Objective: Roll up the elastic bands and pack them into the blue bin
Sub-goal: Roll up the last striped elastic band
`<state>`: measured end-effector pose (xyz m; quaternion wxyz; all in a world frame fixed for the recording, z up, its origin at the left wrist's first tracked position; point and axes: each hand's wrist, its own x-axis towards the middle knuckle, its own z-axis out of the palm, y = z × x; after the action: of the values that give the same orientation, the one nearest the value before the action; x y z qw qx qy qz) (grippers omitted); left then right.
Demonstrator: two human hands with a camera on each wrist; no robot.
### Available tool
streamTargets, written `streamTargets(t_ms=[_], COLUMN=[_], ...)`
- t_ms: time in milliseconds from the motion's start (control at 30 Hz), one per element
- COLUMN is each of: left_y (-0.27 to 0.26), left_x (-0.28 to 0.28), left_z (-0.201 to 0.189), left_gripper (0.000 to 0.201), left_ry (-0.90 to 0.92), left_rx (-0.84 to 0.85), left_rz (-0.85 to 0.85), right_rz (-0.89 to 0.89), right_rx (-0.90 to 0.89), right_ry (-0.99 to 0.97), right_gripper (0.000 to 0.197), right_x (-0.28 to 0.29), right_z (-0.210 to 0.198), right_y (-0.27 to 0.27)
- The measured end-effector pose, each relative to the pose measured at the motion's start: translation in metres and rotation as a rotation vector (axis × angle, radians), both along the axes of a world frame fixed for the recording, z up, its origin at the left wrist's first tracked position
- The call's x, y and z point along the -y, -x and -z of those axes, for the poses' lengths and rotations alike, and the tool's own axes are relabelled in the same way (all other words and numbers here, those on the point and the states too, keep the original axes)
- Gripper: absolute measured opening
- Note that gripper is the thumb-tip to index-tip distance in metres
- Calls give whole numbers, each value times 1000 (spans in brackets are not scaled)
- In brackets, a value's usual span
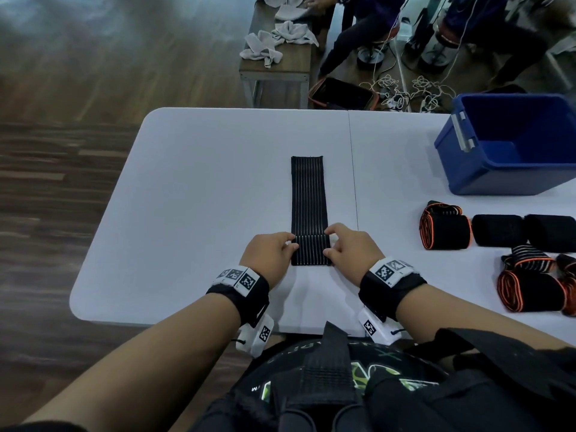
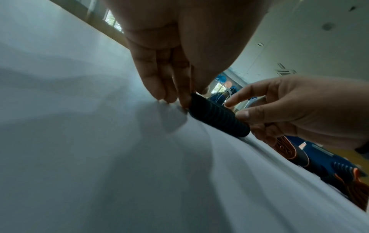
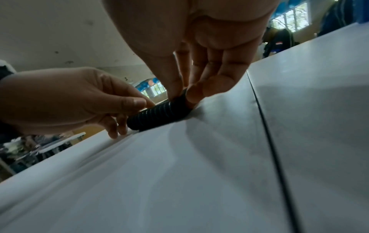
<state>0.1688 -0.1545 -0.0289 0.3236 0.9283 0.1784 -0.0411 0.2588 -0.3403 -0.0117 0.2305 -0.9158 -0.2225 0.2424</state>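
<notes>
A black striped elastic band (image 1: 308, 198) lies flat along the middle of the white table (image 1: 193, 188), its near end turned into a small roll (image 1: 311, 249) (image 2: 218, 116) (image 3: 157, 115). My left hand (image 1: 271, 254) (image 2: 171, 88) pinches the roll's left end. At the roll's other end my right hand (image 1: 352, 247) (image 3: 191, 85) pinches it between thumb and fingers. The blue bin (image 1: 514, 145) stands open at the far right of the table; what shows of its inside looks bare.
Several rolled bands, black and orange-edged (image 1: 444, 227) (image 1: 530, 289), lie on the table's right side below the bin. Beyond the table stand a wooden bench with grey cloths (image 1: 277, 42), tangled cables (image 1: 405, 88) and other people's legs. The table's seam (image 1: 353, 182) runs just right of the band.
</notes>
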Motion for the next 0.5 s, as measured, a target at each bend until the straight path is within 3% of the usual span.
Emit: streamTargets(t_ms=[133,267,333,500], left_y=[0,6,7,2], left_x=[-3,-8,-11,-10], left_z=[0,-1,3,7], left_gripper=[36,55,62,44], left_ry=[-165,-110,-85,34], left_rx=[-16,-98,-141,-104], left_rz=[174,203,192,52], right_rz=[-183,-243,-230,-31], right_rx=[81,82,73,-83], right_ry=[99,201,186,-57], right_gripper=[47,66,62,32], right_x=[-1,4,6,9], right_z=[-6,-4,-3,0], right_y=[0,-4,-6,-10])
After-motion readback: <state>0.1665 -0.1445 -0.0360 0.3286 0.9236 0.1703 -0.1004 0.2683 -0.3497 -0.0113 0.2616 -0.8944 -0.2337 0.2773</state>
